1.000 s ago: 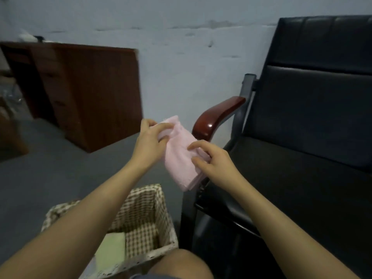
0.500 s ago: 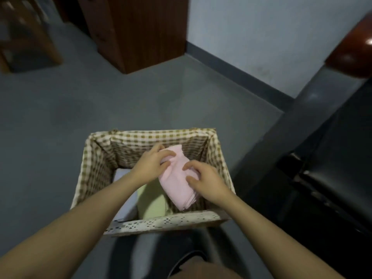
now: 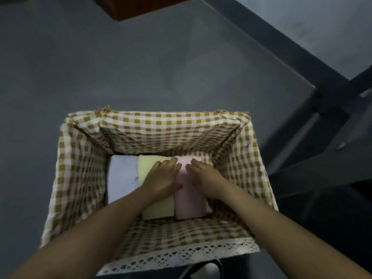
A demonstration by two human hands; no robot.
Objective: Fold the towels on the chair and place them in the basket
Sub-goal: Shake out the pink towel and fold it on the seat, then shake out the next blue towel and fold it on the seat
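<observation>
A basket [image 3: 165,127] lined with brown-and-white checked cloth stands on the floor below me. On its bottom lie three folded towels side by side: a white towel [image 3: 121,176] at the left, a yellow towel [image 3: 159,208] in the middle and a pink towel [image 3: 190,204] at the right. My left hand [image 3: 161,175] lies flat with straight fingers over the seam between the yellow and pink towels. My right hand [image 3: 203,175] presses flat on the pink towel's right side. Neither hand grips anything.
The basket sits on a grey floor [image 3: 100,67]. The dark chair frame [image 3: 322,117] runs along the right, close to the basket's right wall. A corner of a brown wooden cabinet [image 3: 141,7] shows at the top. A lace trim [image 3: 181,256] edges the basket's near rim.
Both hands have gone down into the basket with the pink towel and laid it flat beside the yellow one; they now press on it with flat fingers instead of pinching it.
</observation>
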